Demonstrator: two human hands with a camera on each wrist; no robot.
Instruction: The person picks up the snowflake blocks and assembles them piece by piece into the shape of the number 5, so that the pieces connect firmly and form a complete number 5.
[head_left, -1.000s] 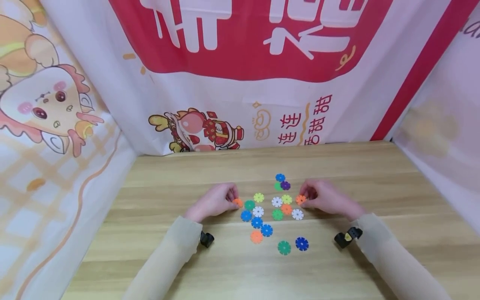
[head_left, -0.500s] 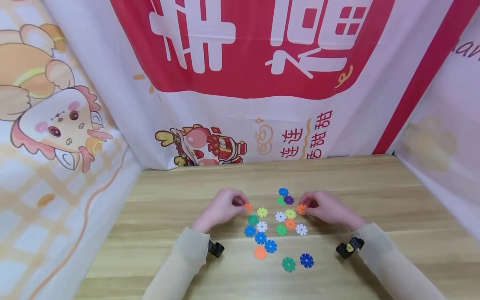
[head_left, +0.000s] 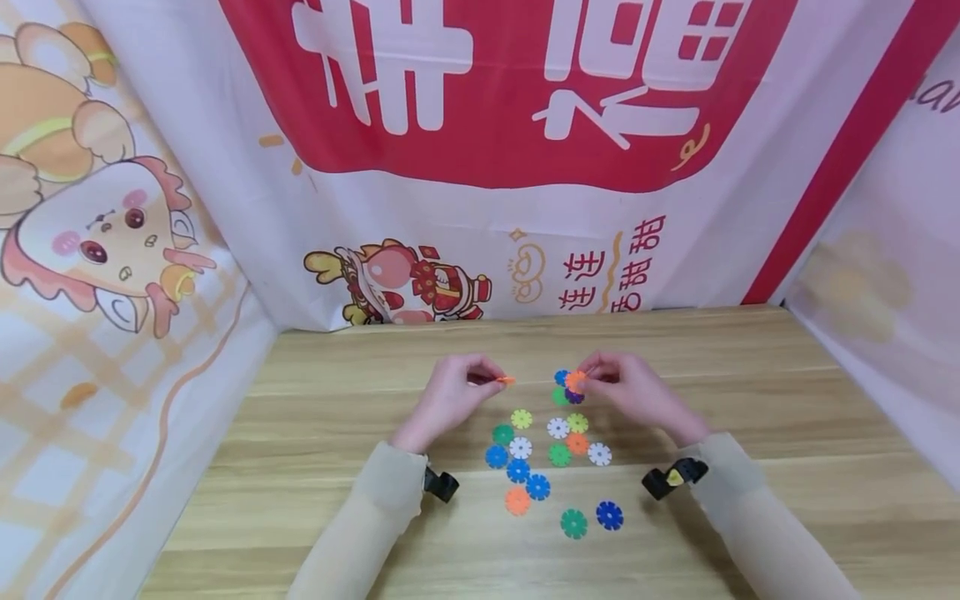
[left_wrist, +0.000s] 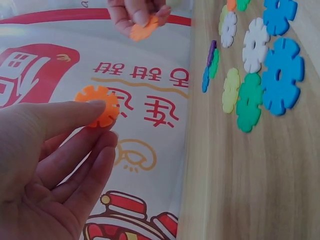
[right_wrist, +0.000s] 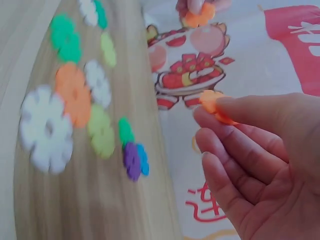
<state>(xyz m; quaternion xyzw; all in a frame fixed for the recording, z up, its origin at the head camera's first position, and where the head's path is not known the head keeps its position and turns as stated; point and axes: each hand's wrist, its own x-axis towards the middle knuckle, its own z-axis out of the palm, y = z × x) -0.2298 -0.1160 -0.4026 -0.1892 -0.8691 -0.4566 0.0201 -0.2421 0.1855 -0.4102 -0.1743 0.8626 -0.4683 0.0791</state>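
My left hand [head_left: 456, 393] pinches an orange notched plastic disc [head_left: 507, 380] between thumb and fingers, seen nearly edge-on in the head view. Its toothed rim shows plainly in the left wrist view, where the orange disc [left_wrist: 108, 120] is raised off the table. A second orange disc [head_left: 575, 381] is pinched by my right hand [head_left: 633, 392]. In the head view it partly covers a purple disc [head_left: 574, 398] beside a blue disc [head_left: 561, 377] and a green disc [head_left: 559, 396]. The two held discs are apart.
Several flat notched discs lie spread on the wooden table [head_left: 360, 525], among them a white disc [head_left: 558, 427], a yellow disc [head_left: 521, 419], a dark blue disc [head_left: 610, 515] and a green disc [head_left: 574, 523]. Printed cloth [head_left: 675, 250] hangs behind the table and along its sides.
Both hands have lifted their orange discs off the table and come closer together. The right hand has moved left, over the purple disc; the discs on the table keep their arrangement.
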